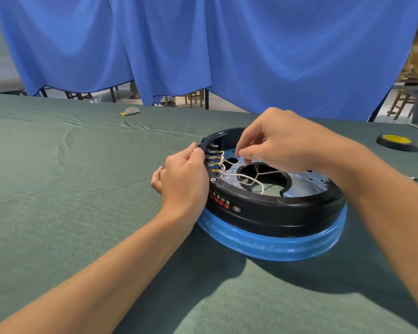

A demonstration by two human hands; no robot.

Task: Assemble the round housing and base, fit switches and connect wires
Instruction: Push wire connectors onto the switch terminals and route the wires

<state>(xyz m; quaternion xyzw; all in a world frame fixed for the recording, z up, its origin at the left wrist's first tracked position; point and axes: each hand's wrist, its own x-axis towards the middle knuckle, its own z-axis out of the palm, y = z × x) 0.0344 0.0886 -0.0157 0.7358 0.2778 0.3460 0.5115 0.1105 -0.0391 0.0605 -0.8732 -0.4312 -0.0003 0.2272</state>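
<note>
The round black plastic housing (275,210) sat on its blue ring-shaped base (275,244) on the green cloth-covered table (82,189). The left hand (186,179) gripped the housing's left rim from outside, fingers curled over the edge beside the row of brass-tipped switch terminals (214,156). The right hand (282,145) hovered over the housing's open interior, thumb and forefinger pinched together on a thin white wire (241,175) just inside those terminals. A black tape roll with a yellow core (396,142) lay well apart, to the right.
</note>
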